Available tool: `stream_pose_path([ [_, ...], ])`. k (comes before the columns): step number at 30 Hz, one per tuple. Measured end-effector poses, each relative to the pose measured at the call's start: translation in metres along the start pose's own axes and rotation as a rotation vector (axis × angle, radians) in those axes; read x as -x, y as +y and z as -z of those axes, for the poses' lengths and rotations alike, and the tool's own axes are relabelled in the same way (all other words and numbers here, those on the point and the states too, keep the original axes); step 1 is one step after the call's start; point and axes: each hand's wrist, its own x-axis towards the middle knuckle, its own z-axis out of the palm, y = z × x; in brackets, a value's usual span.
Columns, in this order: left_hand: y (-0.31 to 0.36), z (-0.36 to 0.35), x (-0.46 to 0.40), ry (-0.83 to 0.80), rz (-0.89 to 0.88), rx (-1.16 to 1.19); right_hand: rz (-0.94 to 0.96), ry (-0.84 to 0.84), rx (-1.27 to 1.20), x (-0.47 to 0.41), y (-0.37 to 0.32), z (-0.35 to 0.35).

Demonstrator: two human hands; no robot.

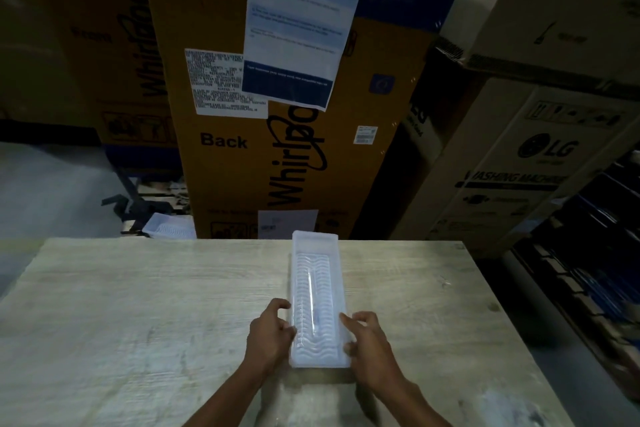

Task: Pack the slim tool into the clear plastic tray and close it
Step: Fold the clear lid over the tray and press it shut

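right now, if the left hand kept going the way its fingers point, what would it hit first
The left hand points right, at the clear plastic tray. Its fingertips already look to be at the tray's left edge, so the tray comes first; whether they actually touch is hard to tell.

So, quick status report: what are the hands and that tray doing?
Left hand and right hand grip the clear plastic tray's sides. Slim tool lies inside. Table around it clear.

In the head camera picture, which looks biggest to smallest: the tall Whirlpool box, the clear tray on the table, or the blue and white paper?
1. Tall brown cardboard Whirlpool box
2. Blue and white printed paper sheet
3. Clear ribbed plastic tray

Camera nearness may distort this.
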Motion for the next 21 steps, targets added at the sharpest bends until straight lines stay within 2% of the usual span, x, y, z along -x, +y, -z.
stream_pose_path([
  [2,0.004,0.001,0.006,-0.079,-0.006,-0.094,0.067,-0.019,0.127,0.001,0.01,-0.004],
  [4,0.008,0.003,0.013,-0.15,0.015,-0.088,0.088,-0.1,0.192,0.005,0.01,0.0],
  [9,0.004,0.002,0.015,-0.152,0.01,-0.031,-0.054,-0.23,-0.033,-0.001,0.016,0.02],
  [14,-0.005,-0.001,0.009,-0.169,-0.023,-0.1,-0.071,-0.236,-0.04,-0.003,0.024,0.017],
  [16,-0.007,0.0,0.006,-0.188,-0.067,-0.207,-0.046,-0.231,-0.046,-0.004,0.022,0.016],
  [19,-0.002,0.006,-0.003,-0.233,-0.119,-0.464,0.004,-0.263,0.152,-0.011,0.021,0.016],
  [21,0.002,0.008,-0.01,-0.272,-0.159,-0.638,0.044,-0.29,0.181,-0.016,0.017,0.016],
])
